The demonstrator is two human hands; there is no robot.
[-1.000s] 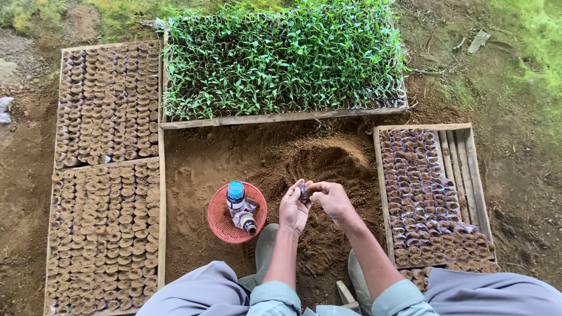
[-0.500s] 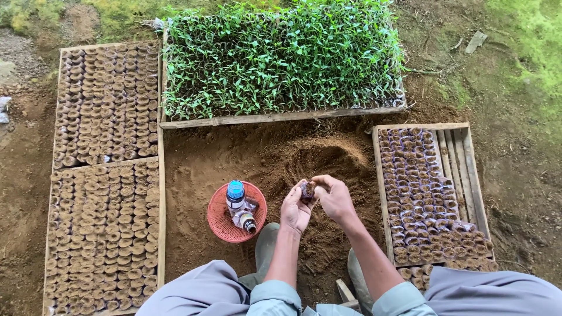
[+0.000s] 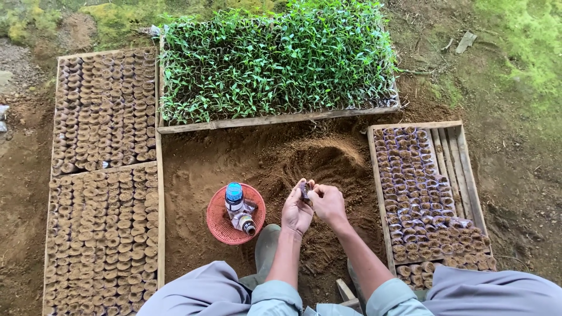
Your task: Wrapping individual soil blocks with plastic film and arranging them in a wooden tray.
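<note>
My left hand [image 3: 297, 210] and my right hand [image 3: 328, 202] meet over a heap of loose brown soil [image 3: 319, 158]. Together they pinch a small dark seedling pot [image 3: 304, 189] between the fingertips. The pot is mostly hidden by my fingers. Just left of my left hand sits a red mesh basket [image 3: 219, 225] holding a blue-capped bottle [image 3: 234, 196] and a smaller bottle [image 3: 244, 222].
A wooden tray [image 3: 465, 169] to the right is partly filled with small soil pots. Two trays of filled pots [image 3: 102, 175] lie to the left. A tray of green seedlings [image 3: 275, 58] stands beyond the soil. My knees and boots are at the bottom edge.
Both hands have stayed over the soil heap, working the small pot between the fingers; their position has barely shifted.
</note>
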